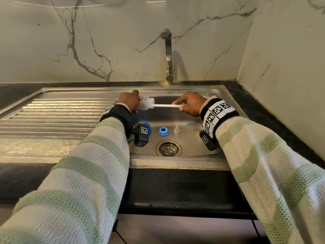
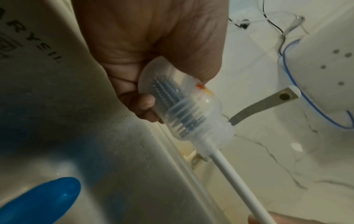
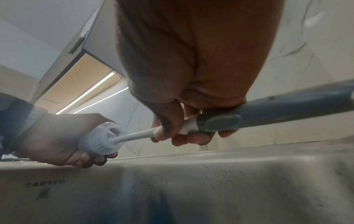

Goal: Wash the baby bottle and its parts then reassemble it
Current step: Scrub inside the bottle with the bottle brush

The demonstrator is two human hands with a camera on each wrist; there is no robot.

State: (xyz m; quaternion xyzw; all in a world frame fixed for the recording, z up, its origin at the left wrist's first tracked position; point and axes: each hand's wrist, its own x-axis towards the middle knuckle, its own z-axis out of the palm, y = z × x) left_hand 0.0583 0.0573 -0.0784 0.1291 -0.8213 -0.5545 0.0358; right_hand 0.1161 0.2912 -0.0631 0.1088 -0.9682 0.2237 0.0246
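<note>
Translucent bottle (image 1: 145, 105) lies sideways in the left hand (image 1: 128, 101), mouth toward 3 o'clock — right hand (image 1: 190, 103) fingers clamped on the brush (image 1: 167, 106), probably scrubbing inside.

clear bottle (image 1: 145, 104) sideways, brush (image 1: 167, 106) inside

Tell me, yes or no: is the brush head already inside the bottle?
Yes, the brush's blue bristles show through the clear bottle gripped by the left hand.
</note>
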